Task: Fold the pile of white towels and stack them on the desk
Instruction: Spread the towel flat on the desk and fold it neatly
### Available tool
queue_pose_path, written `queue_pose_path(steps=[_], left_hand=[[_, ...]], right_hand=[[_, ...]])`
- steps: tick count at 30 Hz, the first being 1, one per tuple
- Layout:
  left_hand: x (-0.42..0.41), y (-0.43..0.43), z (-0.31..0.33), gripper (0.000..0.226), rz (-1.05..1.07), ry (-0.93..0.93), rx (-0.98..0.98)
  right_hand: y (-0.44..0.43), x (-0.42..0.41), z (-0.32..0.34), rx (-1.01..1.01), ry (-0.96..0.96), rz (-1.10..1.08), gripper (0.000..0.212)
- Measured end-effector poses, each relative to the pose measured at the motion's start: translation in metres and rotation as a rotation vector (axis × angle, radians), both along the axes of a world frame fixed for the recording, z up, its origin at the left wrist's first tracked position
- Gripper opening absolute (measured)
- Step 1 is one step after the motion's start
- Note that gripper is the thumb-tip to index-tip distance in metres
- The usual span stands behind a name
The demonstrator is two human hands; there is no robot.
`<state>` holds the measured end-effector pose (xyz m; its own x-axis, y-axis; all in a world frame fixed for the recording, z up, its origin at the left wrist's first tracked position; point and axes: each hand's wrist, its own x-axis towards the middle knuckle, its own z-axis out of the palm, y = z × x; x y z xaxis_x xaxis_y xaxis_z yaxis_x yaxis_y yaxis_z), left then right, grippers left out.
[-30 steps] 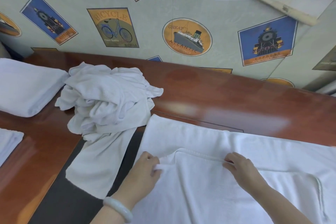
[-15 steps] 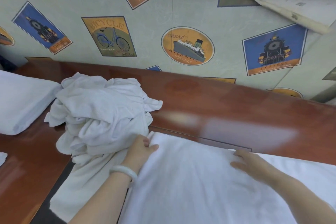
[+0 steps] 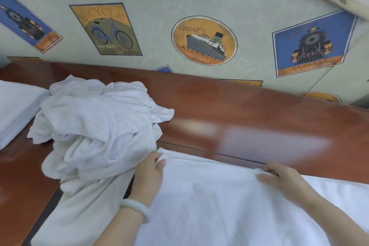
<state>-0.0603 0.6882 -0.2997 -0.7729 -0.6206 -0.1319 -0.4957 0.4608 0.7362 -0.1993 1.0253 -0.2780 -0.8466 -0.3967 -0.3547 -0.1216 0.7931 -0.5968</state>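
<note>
Your left hand pinching the towel corner, right hand gripping its far edge (near side cut off)

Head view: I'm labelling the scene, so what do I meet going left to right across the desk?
Folded towel → towel pile → left hand, pinching a corner of the spread towel → right hand, gripping its far edge.
</note>
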Motion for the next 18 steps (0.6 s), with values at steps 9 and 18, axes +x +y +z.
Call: queue_pose_path(steps=[9,18], left_hand=[[-0.004,0.002,-0.018,0.006,-0.096,0.094,-0.357],[-0.008,-0.007,-0.025,0.006,-0.025,0.039,-0.486]], right_hand=[[-0.006,0.016,-0.007,0.089,0.105,-0.242,0.032],[0.008,0.004,-0.003,-0.039,-0.054,-0.099,0.017]])
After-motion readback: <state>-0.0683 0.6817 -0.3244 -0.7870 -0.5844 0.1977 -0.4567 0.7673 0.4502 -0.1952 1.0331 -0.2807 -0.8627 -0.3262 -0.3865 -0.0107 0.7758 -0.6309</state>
